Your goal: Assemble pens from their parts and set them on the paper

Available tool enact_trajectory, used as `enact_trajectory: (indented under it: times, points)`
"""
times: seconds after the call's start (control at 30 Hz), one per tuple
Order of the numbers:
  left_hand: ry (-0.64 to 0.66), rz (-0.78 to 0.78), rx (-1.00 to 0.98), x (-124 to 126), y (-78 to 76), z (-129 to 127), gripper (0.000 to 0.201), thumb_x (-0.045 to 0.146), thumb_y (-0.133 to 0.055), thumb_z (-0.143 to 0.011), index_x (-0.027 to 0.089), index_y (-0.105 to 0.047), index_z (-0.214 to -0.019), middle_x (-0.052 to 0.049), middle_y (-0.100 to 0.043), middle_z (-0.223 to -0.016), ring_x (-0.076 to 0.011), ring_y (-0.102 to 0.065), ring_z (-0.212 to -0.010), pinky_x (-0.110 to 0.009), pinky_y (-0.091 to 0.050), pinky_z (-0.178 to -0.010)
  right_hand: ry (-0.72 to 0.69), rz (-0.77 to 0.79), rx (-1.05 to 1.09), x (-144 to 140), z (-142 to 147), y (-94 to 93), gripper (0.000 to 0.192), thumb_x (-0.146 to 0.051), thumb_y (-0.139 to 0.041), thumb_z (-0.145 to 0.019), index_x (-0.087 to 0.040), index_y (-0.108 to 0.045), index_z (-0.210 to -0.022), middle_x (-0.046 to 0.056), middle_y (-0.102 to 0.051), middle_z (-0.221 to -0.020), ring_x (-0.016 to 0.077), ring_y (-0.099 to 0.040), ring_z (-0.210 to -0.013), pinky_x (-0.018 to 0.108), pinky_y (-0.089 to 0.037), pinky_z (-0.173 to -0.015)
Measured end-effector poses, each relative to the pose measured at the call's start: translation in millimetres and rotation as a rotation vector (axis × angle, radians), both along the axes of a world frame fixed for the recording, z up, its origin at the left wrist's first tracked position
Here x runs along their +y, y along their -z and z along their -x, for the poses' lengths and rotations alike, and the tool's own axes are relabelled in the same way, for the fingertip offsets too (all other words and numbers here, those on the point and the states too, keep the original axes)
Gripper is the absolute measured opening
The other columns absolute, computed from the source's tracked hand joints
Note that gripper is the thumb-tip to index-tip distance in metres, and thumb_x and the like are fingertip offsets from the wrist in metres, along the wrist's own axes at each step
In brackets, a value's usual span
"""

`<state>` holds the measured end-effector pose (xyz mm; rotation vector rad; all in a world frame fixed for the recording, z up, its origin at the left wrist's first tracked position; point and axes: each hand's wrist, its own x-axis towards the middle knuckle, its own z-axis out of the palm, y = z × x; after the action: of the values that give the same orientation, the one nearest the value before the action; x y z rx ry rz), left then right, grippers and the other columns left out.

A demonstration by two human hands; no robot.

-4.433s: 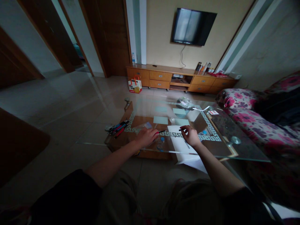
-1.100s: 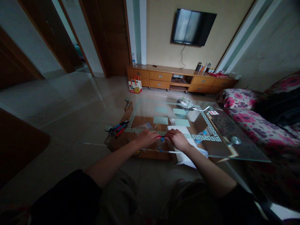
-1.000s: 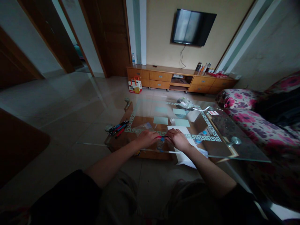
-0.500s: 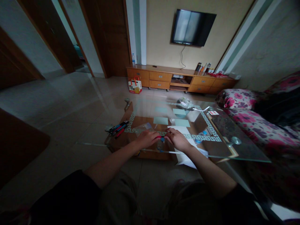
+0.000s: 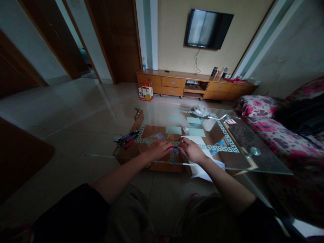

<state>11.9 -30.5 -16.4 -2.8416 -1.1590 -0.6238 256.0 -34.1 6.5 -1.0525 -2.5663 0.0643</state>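
Note:
Above the near edge of the glass table (image 5: 157,116), my left hand (image 5: 159,150) and my right hand (image 5: 191,151) face each other. Their closed fingers grip opposite ends of a red pen (image 5: 172,147), whose middle looks dark; most of it is hidden by the fingers. Just below the pen, a clear bottle with a blue cap (image 5: 175,151) shows between the hands. To the left of my left hand lies a pile of several pens (image 5: 128,138), black, blue and red. White paper (image 5: 198,171) is under and beside my right hand.
A clear plastic packet (image 5: 155,136) lies beyond my left hand. Farther back are a plastic bag (image 5: 199,110) and a red-and-white card (image 5: 230,122). Another blue-capped bottle (image 5: 217,147) is to the right. A floral sofa (image 5: 268,130) flanks the table; a TV cabinet (image 5: 174,82) stands behind.
Almost nothing differs. Both hands stay closed on the red pen, with only a very slight shift of the fingers.

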Motion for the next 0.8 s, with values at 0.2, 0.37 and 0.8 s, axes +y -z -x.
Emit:
enact_trajectory:
  times: [0.2, 0.37, 0.8]
  points:
    - [0.000, -0.010, -0.012, 0, 0.8, 0, 0.027, 0.037, -0.046, -0.101, 0.019, -0.065, -0.093, -0.005, -0.069, -0.088, -0.0172, -0.063, -0.081, -0.028, -0.045, -0.075, -0.013, 0.025, 0.041, 0, -2, -1.3, 0.019, -0.026, -0.054, -0.095, -0.022, -0.057, -0.114, 0.011, -0.058, -0.120, 0.0245, -0.059, -0.108, 0.038, -0.050, -0.093]
    - [-0.003, -0.001, 0.003, 0, -1.3, -1, 0.026, 0.036, -0.046, -0.101, 0.020, -0.064, -0.093, -0.004, -0.069, -0.089, -0.0179, -0.063, -0.084, -0.029, -0.045, -0.077, 0.005, -0.001, -0.002, -1, -2, -3.2, 0.019, -0.029, -0.045, -0.101, -0.022, -0.061, -0.108, 0.010, -0.059, -0.118, 0.0231, -0.061, -0.102, 0.038, -0.049, -0.093]
    - [-0.006, -0.006, 0.028, 2, 1.4, 0, 0.025, 0.035, -0.044, -0.102, 0.020, -0.064, -0.101, -0.005, -0.070, -0.092, -0.0186, -0.064, -0.086, -0.030, -0.047, -0.079, 0.003, 0.115, 0.234, 1, -2, 9.2, 0.015, -0.022, -0.055, -0.093, -0.023, -0.058, -0.108, 0.008, -0.060, -0.111, 0.0202, -0.062, -0.093, 0.035, -0.051, -0.085]
